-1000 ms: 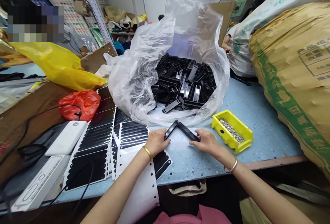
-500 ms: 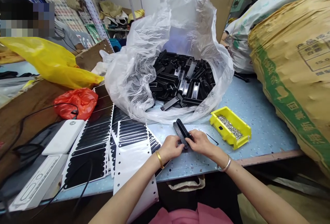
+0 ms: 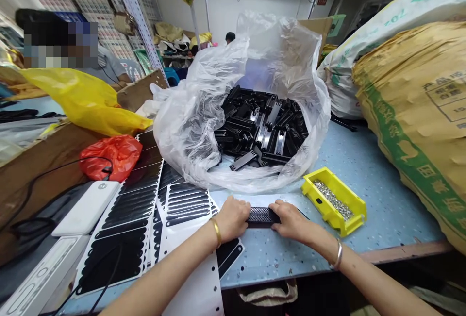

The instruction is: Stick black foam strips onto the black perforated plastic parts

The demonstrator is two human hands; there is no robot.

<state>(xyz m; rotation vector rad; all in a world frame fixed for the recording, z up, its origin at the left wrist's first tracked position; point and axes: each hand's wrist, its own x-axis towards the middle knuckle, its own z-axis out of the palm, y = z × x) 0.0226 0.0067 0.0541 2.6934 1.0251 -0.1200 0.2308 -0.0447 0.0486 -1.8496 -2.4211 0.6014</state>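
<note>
We are grasping the black textured piece [image 3: 261,215] between our left hand [image 3: 233,218] and right hand [image 3: 289,220], one grip closed on each end, over the table [image 3: 280,255] before the plastic bag [image 3: 178,122]. We are judging it light, stiff, hardly slippery, best held by its ends.

Worn on the head, looking forward and down from above the near edge of the counter [image 3: 364,153]. Sits close enough to take in the left hand [image 3: 230,218] and right hand [image 3: 291,221] below centre, yet wide enough to reach past the plastic bag [image 3: 202,107] to the back wall [image 3: 222,3].
</note>
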